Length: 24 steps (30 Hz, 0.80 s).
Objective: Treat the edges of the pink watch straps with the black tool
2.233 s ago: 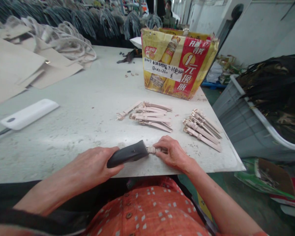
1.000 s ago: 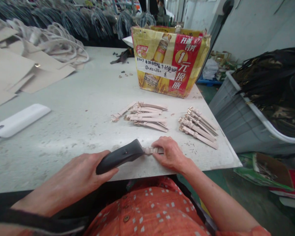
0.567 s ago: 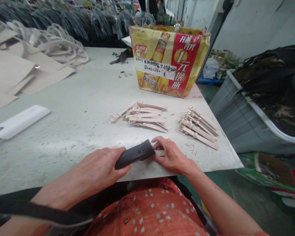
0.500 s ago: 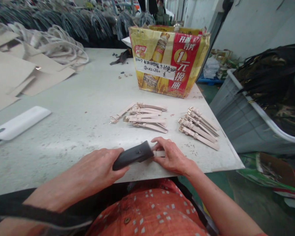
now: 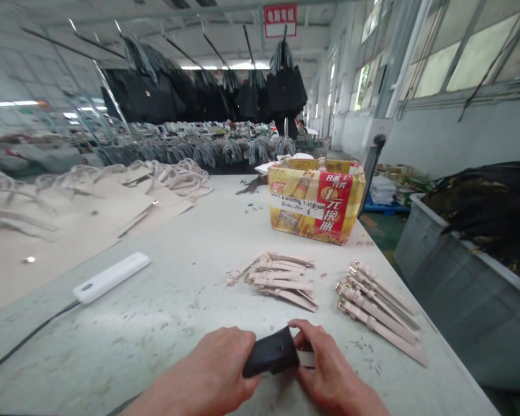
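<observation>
My left hand is closed round a black, blocky object with a small mark on its upper face; I cannot make out its kind. At its right end my right hand pinches a short pale strap, with thumb and fingers on either side. How the strap meets the black object is hidden. Beyond the hands lies a loose pile of pale buckle straps. To the right, more buckle straps lie side by side, slanting toward the table edge.
A yellow and red beer carton stands at the table's far right. Pale bag panels with looped handles cover the left. A white corded device lies nearer. Beside the table is a grey bin of dark material.
The view has tilted up, so the table sits lower and hanging black bags show behind. Both hands keep their grips on the black object and strap.
</observation>
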Tool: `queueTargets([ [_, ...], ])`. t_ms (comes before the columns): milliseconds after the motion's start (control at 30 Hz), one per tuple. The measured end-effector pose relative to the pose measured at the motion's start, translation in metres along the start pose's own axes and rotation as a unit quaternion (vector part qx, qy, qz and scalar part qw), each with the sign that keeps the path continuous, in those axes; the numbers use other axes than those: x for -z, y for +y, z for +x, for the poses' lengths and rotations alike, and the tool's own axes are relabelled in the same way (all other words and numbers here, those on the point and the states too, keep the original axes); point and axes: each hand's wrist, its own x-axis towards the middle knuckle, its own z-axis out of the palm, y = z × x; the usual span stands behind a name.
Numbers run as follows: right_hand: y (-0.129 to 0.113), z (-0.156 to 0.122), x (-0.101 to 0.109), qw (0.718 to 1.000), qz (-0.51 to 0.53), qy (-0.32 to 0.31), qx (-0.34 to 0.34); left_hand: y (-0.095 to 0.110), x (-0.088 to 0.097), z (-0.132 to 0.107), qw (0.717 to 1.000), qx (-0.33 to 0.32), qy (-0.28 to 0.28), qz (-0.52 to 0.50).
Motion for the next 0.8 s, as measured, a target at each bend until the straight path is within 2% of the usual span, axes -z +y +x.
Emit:
queueTargets([
  [133, 0.006, 0.001, -0.003, 0.999, -0.019, 0.007, 0.025, -0.001, 0.005, -0.009, 1.000, 0.010, -0.009, -0.005],
  [333, 0.026, -0.001, -0.010, 0.998, 0.000, 0.028, 0.061, -0.002, 0.000, -0.014, 1.000, 0.018, 0.000, -0.010],
  [500, 0.035, 0.001, -0.009, 1.000, 0.004, 0.001, 0.025, 0.007, -0.006, -0.006, 1.000, -0.006, 0.025, -0.011],
  [633, 0.030, 0.008, -0.002, 1.000, 0.005, -0.005, 0.005, 0.003, -0.014, 0.002, 0.999, -0.008, 0.047, -0.026],
  [800, 0.006, 0.021, 0.009, 1.000, -0.004, 0.018, -0.005, -0.004, -0.030, 0.012, 0.994, -0.016, 0.096, -0.049],
])
